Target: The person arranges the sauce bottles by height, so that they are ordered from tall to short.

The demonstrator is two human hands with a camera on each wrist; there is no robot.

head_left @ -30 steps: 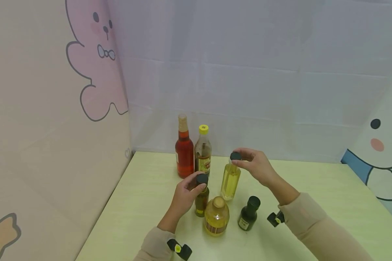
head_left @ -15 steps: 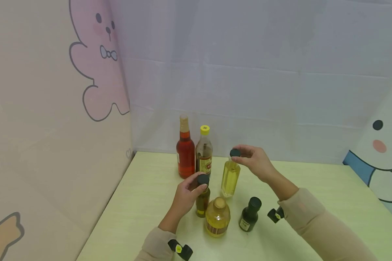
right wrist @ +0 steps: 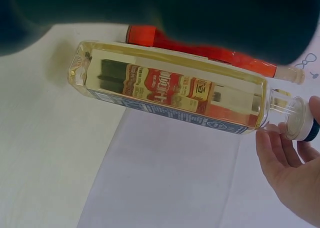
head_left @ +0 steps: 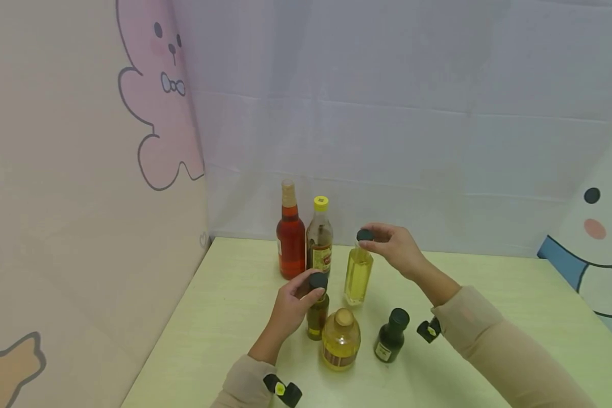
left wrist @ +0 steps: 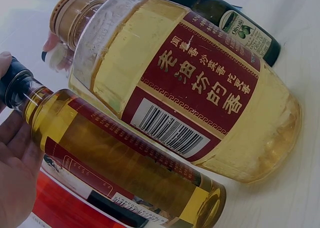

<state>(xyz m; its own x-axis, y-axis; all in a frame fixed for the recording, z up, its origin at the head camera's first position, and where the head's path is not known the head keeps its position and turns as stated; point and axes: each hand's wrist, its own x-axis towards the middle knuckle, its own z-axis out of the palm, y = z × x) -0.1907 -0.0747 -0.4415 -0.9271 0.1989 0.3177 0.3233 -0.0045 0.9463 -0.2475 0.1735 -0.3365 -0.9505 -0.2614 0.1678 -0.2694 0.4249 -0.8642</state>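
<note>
My left hand [head_left: 287,307] pinches the dark cap of a slim bottle of amber oil [head_left: 316,320], which stands upright. In the left wrist view that oil bottle [left wrist: 115,148] has a dark red label. My right hand [head_left: 396,252] pinches the dark cap of a clear, square-sided bottle of yellow oil [head_left: 358,275], tilted slightly; whether its base touches the table I cannot tell. Close beside the slim bottle stands a wide oil bottle with a tan cap [head_left: 340,343]. A small dark green olive oil bottle [head_left: 390,339] stands to its right.
At the back left stand a tall bottle of red liquid [head_left: 290,243] and a yellow-capped bottle [head_left: 319,249], side by side. Cloth walls border the pale table [head_left: 479,289] at the back and left. A blurred dark shape [right wrist: 225,13] covers the top of the right wrist view.
My right hand has shifted the square-sided bottle a little towards the back, and the bottle is more upright. My left hand keeps its hold on the slim bottle.
</note>
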